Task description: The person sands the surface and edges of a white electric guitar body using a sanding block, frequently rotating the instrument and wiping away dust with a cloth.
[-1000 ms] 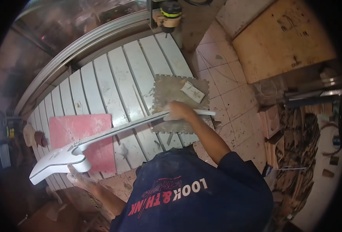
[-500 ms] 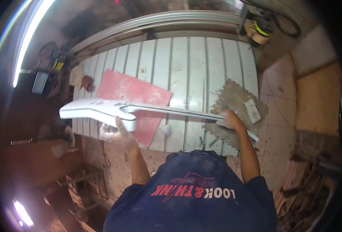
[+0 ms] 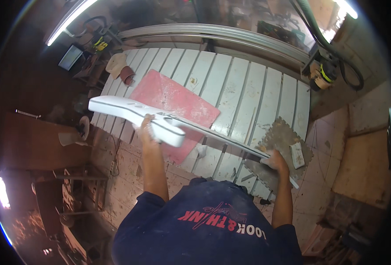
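A white electric guitar [image 3: 120,106], body and neck in one piece with dark lines along its edges, is held above the slatted table, turned mostly edge-on. My left hand [image 3: 146,129] is closed on the near side of the body, thumb showing at its edge and other fingers partly hidden. Around the far end of the neck, at the right, my right hand [image 3: 275,160] is wrapped; the headstock end pokes out beyond it. Beneath the guitar lies a dusty pink mat [image 3: 182,99]. A grey foam mat [image 3: 280,132] is under and beside my right hand, bearing a whitish block [image 3: 297,155].
The white slatted table [image 3: 235,90] has a reddish-brown roll [image 3: 127,75] at its far left and a small whitish lump [image 3: 201,150] near its front. A metal rail [image 3: 213,30] runs along the back. Power tools hang at both ends, including a yellow-banded one [image 3: 324,75].
The whole view has swung, so the table and guitar appear tilted down toward the right. My left hand has shifted along the body's edge; both hands keep hold of the guitar.
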Action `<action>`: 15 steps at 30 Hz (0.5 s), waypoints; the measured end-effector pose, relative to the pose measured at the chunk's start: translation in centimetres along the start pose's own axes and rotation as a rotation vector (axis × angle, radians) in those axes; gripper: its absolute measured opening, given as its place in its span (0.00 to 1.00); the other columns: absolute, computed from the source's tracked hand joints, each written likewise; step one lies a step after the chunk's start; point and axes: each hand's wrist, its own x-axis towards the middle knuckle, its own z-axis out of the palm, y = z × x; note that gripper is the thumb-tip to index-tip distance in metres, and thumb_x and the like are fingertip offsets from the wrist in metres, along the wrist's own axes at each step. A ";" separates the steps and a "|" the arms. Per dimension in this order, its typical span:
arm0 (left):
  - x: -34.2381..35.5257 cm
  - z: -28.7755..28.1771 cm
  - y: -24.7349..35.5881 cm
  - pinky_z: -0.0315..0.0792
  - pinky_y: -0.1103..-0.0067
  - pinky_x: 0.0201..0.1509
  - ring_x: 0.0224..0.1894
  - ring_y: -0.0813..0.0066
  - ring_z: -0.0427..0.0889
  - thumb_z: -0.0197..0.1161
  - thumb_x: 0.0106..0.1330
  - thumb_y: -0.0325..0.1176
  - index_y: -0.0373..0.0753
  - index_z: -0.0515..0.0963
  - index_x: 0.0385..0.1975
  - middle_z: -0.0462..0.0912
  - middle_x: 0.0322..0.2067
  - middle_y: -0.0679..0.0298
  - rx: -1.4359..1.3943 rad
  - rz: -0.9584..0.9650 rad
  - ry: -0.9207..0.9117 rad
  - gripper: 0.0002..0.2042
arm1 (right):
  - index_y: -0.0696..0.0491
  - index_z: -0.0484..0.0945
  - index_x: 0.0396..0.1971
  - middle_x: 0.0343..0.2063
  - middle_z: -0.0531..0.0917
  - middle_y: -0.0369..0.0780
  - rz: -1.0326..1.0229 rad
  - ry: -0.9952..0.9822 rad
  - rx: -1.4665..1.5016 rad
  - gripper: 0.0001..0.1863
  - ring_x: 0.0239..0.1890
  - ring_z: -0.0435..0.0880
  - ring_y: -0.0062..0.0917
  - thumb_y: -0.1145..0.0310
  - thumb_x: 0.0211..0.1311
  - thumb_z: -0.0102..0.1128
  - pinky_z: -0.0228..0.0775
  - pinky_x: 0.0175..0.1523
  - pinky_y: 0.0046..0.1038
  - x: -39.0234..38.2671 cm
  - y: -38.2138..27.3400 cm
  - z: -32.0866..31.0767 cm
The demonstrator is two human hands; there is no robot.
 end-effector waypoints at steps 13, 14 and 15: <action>-14.7 5.9 4.5 0.75 0.68 0.62 0.58 0.63 0.75 0.63 0.59 0.15 0.43 0.41 0.79 0.67 0.62 0.51 -0.220 -0.014 -0.039 0.50 | 0.59 0.86 0.29 0.21 0.85 0.39 0.088 -0.001 -0.183 0.10 0.25 0.84 0.21 0.72 0.44 0.69 0.76 0.34 0.29 -8.3 0.9 -11.8; -15.5 5.9 5.0 0.74 0.68 0.63 0.59 0.64 0.73 0.63 0.59 0.14 0.44 0.40 0.79 0.66 0.63 0.53 -0.201 -0.051 -0.053 0.50 | 0.59 0.85 0.28 0.21 0.84 0.38 0.174 -0.018 -0.043 0.09 0.25 0.84 0.21 0.73 0.44 0.69 0.76 0.33 0.28 -8.9 1.1 -11.9; -16.3 6.0 5.5 0.73 0.68 0.64 0.60 0.64 0.73 0.63 0.59 0.14 0.44 0.40 0.79 0.66 0.63 0.53 -0.209 -0.047 -0.061 0.50 | 0.59 0.85 0.27 0.21 0.84 0.38 0.092 -0.039 -0.025 0.09 0.25 0.84 0.21 0.73 0.44 0.68 0.75 0.33 0.27 -9.6 1.1 -12.2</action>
